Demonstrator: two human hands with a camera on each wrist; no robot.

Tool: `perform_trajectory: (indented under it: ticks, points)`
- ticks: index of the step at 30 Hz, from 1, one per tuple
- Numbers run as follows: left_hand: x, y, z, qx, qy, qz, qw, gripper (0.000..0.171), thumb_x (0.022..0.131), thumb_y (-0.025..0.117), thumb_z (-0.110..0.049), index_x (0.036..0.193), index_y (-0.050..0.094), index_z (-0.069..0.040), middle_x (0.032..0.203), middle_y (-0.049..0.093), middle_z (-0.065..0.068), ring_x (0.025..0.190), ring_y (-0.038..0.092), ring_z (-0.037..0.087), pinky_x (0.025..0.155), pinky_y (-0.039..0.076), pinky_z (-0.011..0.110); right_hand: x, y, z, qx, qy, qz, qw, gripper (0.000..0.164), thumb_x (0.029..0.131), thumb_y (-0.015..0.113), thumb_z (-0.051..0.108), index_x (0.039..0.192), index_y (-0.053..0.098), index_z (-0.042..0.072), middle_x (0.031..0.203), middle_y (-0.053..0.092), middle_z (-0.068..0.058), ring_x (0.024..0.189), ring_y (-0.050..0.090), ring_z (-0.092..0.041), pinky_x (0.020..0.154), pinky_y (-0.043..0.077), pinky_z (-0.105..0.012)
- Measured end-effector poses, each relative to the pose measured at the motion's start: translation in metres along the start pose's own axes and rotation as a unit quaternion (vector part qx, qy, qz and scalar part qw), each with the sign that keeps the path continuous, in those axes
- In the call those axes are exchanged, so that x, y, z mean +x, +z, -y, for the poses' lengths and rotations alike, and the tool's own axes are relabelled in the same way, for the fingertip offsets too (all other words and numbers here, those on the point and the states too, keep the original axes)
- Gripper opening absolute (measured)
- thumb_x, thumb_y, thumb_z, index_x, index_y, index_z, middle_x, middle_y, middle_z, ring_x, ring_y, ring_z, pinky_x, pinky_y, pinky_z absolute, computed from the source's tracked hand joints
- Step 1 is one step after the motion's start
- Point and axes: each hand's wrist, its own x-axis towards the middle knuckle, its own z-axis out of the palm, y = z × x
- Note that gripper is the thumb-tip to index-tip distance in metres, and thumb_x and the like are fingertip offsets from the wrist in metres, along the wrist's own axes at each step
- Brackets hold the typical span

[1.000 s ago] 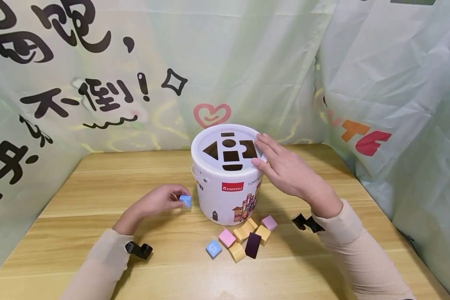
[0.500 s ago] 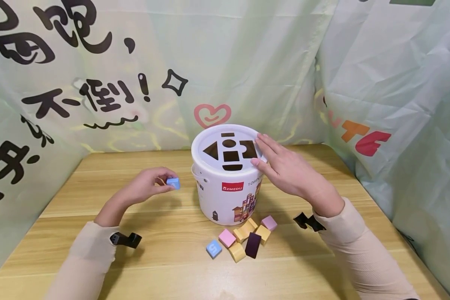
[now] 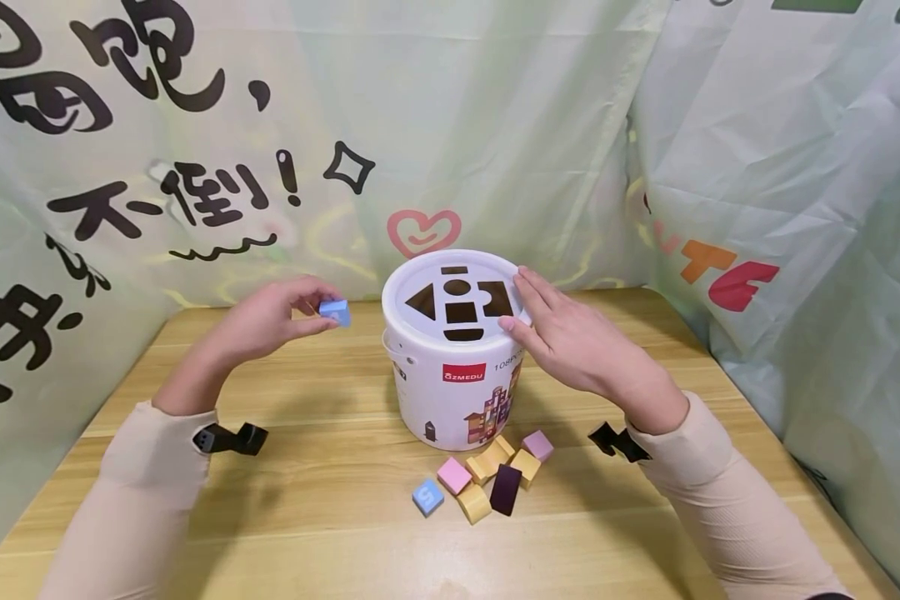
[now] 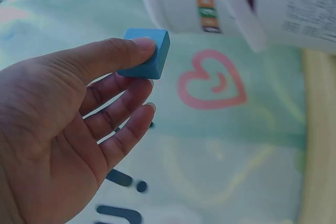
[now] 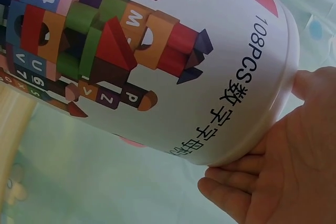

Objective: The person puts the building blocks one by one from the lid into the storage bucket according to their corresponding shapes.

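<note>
Left hand [image 3: 270,321] rides higher than a moment ago, grip pinched on blue block [image 3: 335,312], bringing it about lid-high, left of the bucket [image 3: 446,398]; right hand [image 3: 581,342], fingers extended, touches the bucket.

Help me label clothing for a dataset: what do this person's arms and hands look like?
The left sleeve and right sleeve are long, plain and pale beige, reaching the wrists. A black attachment juts from the end of the left one, and a similar black piece from the right. The left hand and right hand are ungloved.
</note>
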Motion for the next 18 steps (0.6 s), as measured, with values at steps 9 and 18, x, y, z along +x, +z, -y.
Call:
perform_trajectory:
  ticks: [9,18]
  points:
    - [0.027,-0.020,-0.029,0.003,0.021,-0.015,0.9997,0.027,0.086,0.074,-0.004,0.112,0.068,-0.005,0.099,0.067,0.005,0.089,0.062,0.019,0.083,0.050,0.041,0.002,0.000,-0.001,-0.002,-0.003,0.001,1.000,0.079,0.102,0.025,0.058,0.154,0.022,0.000,0.160,0.017,-0.018,0.145,0.020,-0.033,0.114,0.025,-0.050]
    - [0.062,-0.021,-0.051,-0.015,0.012,0.006,0.9998,0.025,0.089,0.073,-0.012,0.113,0.067,-0.008,0.097,0.065,0.004,0.091,0.059,0.018,0.084,0.049,0.039,0.002,0.000,-0.004,0.006,-0.024,-0.002,1.000,0.074,0.103,0.026,0.054,0.154,0.024,0.001,0.162,0.014,-0.013,0.148,0.013,-0.027,0.116,0.021,-0.046]
